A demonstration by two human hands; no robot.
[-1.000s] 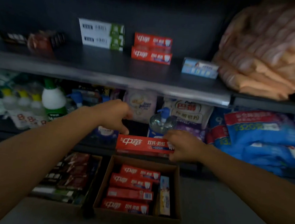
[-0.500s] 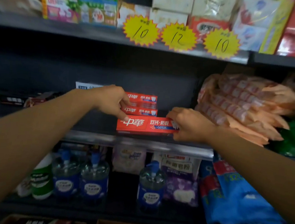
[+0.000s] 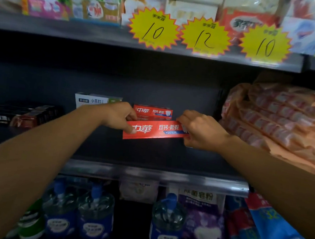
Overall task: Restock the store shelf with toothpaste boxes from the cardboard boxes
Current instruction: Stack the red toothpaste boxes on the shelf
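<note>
1. Far left of the held toothpaste box, we see dark boxes point(image 3: 21, 115) lying on the middle shelf point(image 3: 148, 173).
2. Up and left of the held box, a white and green box point(image 3: 92, 100) stands at the back, partly hidden by our left wrist.
3. Our left hand point(image 3: 118, 116) pinches the left end of the red toothpaste box point(image 3: 155, 130), thumb on its front face and fingers curled behind.
4. The box hangs level between both hands, above the shelf and in front of the red stacked boxes point(image 3: 152, 111).
5. Our right hand point(image 3: 202, 131) grips its right end with curled fingers.
6. Right of the box, orange plastic packs point(image 3: 277, 119) lie piled.
</note>
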